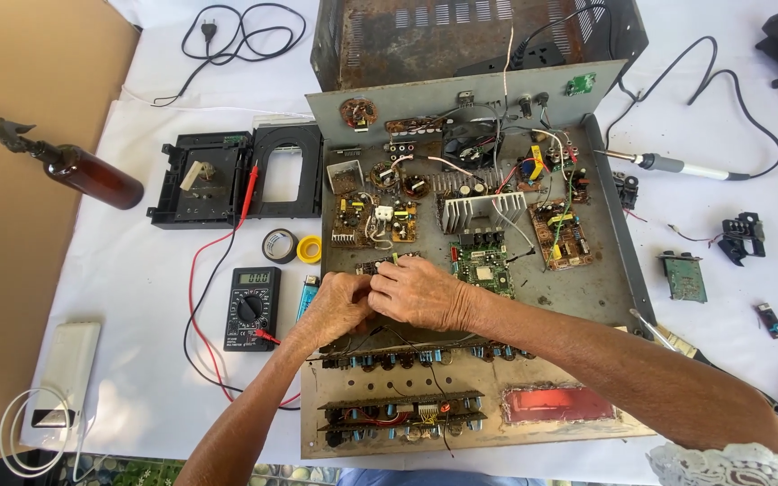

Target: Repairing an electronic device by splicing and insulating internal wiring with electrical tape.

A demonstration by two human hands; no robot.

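Observation:
An opened grey metal amplifier chassis lies on the white-covered table, with several circuit boards, a silver heat sink and loose wires inside. Both of my hands meet over a small dark circuit board near the chassis' front left. My left hand grips its near side, fingers curled. My right hand lies over the board from the right, fingers pinching at its edge. The hands hide most of the board. The front panel with rows of knobs lies folded down toward me.
A black multimeter with red and black leads sits left of the chassis, beside tape rolls and a blue lighter. A soldering iron lies at right, a brown bottle at left, the rusty cover behind, small parts scattered right.

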